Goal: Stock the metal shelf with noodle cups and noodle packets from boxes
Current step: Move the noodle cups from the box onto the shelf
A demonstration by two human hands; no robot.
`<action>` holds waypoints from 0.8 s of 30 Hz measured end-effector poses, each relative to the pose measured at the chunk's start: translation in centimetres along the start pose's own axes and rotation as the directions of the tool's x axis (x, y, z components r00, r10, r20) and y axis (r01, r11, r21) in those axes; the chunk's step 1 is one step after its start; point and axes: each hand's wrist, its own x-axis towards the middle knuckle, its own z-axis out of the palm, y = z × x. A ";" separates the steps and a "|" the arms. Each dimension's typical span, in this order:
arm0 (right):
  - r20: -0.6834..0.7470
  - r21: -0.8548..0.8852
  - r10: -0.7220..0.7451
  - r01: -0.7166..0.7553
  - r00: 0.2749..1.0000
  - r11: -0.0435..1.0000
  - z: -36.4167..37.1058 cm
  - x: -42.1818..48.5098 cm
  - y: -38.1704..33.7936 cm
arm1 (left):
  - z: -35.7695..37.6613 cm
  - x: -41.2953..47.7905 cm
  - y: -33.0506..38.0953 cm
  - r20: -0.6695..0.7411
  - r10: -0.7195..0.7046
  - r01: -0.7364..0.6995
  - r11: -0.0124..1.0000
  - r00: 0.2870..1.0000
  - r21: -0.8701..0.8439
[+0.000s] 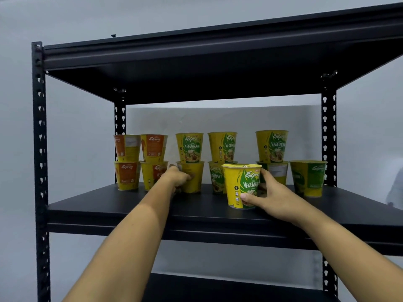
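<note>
Though two tiers of noodle cups (222,147) line the metal shelf (130,205), stocking looks midway: right hand (269,194) clasps a vegetarian cup (241,186) at their 5 o'clock, left hand (177,178) grips a bottom-tier cup (194,177) at 9 o'clock; no packets visible.

Plain pale grey wall (152,12), evenly lit.

The metal shelf (130,205) carries twelve noodle cups (271,147): four orange cups (153,147) and eight yellow-green vegetarian cups (242,186). One of the eight shows only a plain yellow side, so its kind is probable, not certain.
</note>
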 end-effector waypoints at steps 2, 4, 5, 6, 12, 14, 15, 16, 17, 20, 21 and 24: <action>-0.001 -0.010 -0.003 0.003 1.000 1.000 0.0 0.0 0.0 | 0.1 -0.2 0.1 -0.001 0.010 -0.010 1.000 1.000 0.028; -0.001 -0.014 -0.001 0.001 1.000 1.000 0.0 0.0 0.0 | 0.2 -0.4 0.4 0.011 0.019 -0.020 0.998 1.000 0.054; -0.002 -0.017 0.001 -0.001 1.000 1.000 0.0 0.0 0.0 | 0.3 -0.4 0.5 0.012 0.019 -0.020 0.998 1.000 0.052; -0.004 -0.020 0.003 -0.003 1.000 1.000 0.0 0.0 0.0 | 0.3 -0.5 0.7 0.017 0.026 -0.027 0.999 1.000 0.046; -0.013 -0.019 0.011 -0.011 1.000 1.000 -0.1 0.0 0.2 | 0.6 -0.2 1.2 0.035 0.012 -0.014 0.998 0.999 0.069; -0.020 -0.025 0.004 -0.005 1.000 1.000 0.0 0.0 0.3 | 0.8 -0.1 1.2 0.039 0.014 -0.016 0.998 0.999 0.067; -0.023 -0.029 0.000 0.000 1.000 1.000 0.0 0.0 0.3 | 0.9 0.0 1.2 0.038 0.015 -0.017 0.998 0.999 0.065; -0.023 -0.033 -0.001 0.001 1.000 0.999 0.0 0.0 0.3 | 1.0 0.1 1.0 0.038 0.019 -0.021 0.998 0.999 0.060; -0.023 -0.037 -0.001 0.000 1.000 0.999 0.0 0.0 0.2 | 0.9 0.1 1.0 0.038 0.021 -0.023 0.998 0.999 0.054; -0.026 -0.035 0.005 -0.006 1.000 0.999 0.0 0.1 0.3 | 0.9 0.0 0.8 0.047 0.032 -0.035 0.997 0.998 0.065; -0.026 -0.032 0.008 -0.009 1.000 0.999 0.0 0.1 0.3 | 0.9 -0.2 0.8 0.052 0.042 -0.047 0.995 0.998 0.088; -0.031 -0.024 0.015 -0.016 0.999 1.000 -0.1 0.1 0.3 | 0.9 -0.8 0.6 0.105 0.066 -0.086 0.975 0.992 0.207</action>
